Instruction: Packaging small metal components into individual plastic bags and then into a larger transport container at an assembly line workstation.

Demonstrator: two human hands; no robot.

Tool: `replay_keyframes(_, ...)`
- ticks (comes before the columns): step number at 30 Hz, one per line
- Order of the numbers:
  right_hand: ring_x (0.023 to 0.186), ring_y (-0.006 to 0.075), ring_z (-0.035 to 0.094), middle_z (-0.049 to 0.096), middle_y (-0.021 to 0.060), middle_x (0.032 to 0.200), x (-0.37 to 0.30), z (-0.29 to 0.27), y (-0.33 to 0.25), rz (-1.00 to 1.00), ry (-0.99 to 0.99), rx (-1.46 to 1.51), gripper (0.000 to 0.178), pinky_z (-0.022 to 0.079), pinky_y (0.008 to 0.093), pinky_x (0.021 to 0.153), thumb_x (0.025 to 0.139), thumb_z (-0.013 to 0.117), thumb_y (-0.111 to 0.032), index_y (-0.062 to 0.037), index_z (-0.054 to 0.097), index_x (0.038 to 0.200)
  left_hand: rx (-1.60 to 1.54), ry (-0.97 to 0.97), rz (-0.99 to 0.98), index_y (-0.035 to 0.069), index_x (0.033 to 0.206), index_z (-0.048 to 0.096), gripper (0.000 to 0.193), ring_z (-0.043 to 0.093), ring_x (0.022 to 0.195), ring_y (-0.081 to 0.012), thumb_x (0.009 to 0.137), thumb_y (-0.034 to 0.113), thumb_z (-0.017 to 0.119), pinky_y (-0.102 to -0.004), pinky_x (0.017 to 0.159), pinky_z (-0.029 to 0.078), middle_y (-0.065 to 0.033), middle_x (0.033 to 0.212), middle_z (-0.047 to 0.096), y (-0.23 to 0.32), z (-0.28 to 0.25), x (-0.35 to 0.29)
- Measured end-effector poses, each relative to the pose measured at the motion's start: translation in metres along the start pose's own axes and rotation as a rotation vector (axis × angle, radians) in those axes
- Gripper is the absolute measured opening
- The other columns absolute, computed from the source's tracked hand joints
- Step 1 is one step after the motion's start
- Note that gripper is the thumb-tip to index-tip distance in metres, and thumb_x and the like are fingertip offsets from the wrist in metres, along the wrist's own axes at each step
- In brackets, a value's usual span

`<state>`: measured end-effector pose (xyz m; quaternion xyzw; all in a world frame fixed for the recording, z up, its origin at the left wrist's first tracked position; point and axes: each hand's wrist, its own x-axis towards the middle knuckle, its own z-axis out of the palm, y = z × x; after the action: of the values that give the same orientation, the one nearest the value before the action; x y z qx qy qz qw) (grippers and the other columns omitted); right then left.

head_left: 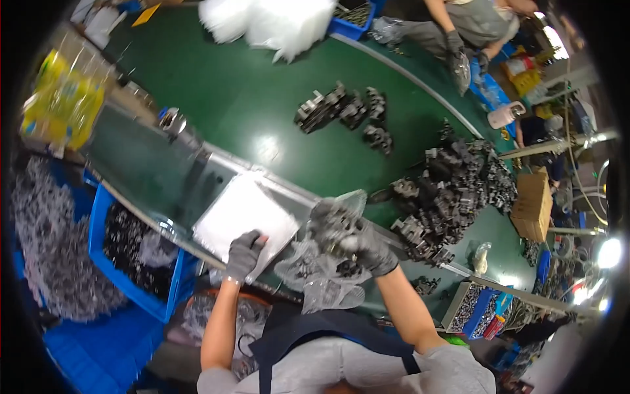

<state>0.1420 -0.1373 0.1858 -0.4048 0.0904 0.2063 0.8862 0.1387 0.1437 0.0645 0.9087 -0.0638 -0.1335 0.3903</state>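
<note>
My left hand [244, 256], in a grey glove with the thumb tip bare, lies at the near edge of a stack of flat white sheets or bags [239, 213]. Its fingers are curled in; anything pinched between them is hidden. My right hand [373, 251], also gloved, is closed on a clear plastic bag [333, 220] with blurred dark parts showing inside. Beneath it, more crumpled clear bags [321, 282] lie along the bench's near edge, with a dark part [348, 267] among them. To the right of this hand rises a big heap of dark metal parts [453, 190].
Several loose dark parts [341, 108] sit mid-bench on the green top [216, 92]. White packaging [269, 26] is at the back. A blue crate of black parts [134, 253] stands left, a cardboard box [530, 205] right. Across the bench, a gloved co-worker [456, 43] holds a bag.
</note>
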Motion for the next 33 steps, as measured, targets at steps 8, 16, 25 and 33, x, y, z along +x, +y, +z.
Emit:
replay_keyframes(8, 0.108, 0.0186, 0.059, 0.059, 0.0111, 0.122, 0.024, 0.023, 0.112, 0.464, -0.321, 0.226, 0.069, 0.051, 0.0312, 0.091, 0.074, 0.071, -0.007, -0.0011, 0.045, 0.137, -0.456, 0.189, -0.035, 0.000, 0.102, 0.067, 0.019, 0.064, 0.073, -0.0234, 0.086, 0.011, 0.067, -0.0318, 0.071, 0.050, -0.0113, 0.082, 0.068, 0.050, -0.061, -0.026)
replay_keyframes(16, 0.086, 0.0127, 0.060, 0.064, 0.0073, 0.102, 0.002, 0.047, 0.068, 0.387, -0.564, 0.174, 0.050, 0.052, 0.0284, 0.074, 0.080, 0.074, -0.023, -0.0017, 0.056, 0.121, -0.467, 0.458, 0.188, 0.005, 0.095, 0.070, 0.012, 0.062, 0.067, -0.0163, 0.084, 0.010, 0.070, -0.0302, 0.062, 0.047, -0.0078, 0.076, 0.067, 0.093, -0.063, -0.079)
replay_keyframes(25, 0.076, 0.0156, 0.065, 0.067, 0.0067, 0.093, -0.050, 0.001, 0.102, 0.226, 0.268, 0.541, 0.027, 0.056, 0.0294, 0.068, 0.085, 0.067, -0.019, -0.0037, 0.063, 0.107, -0.099, 0.389, 0.605, 0.011, 0.095, 0.071, 0.013, 0.060, 0.062, -0.0265, 0.082, 0.007, 0.070, -0.0342, 0.059, 0.046, -0.0093, 0.072, 0.065, 0.137, 0.003, -0.097)
replay_keyframes(33, 0.058, 0.0152, 0.057, 0.063, 0.0030, 0.069, -0.122, -0.046, 0.042, 0.108, 0.479, 0.600, 0.017, 0.050, 0.0273, 0.053, 0.090, 0.066, -0.024, -0.0067, 0.064, 0.090, -0.452, 0.173, 0.760, 0.007, 0.094, 0.070, 0.011, 0.061, 0.066, -0.0238, 0.084, 0.007, 0.069, -0.0338, 0.063, 0.048, -0.0094, 0.076, 0.066, 0.196, 0.073, -0.083)
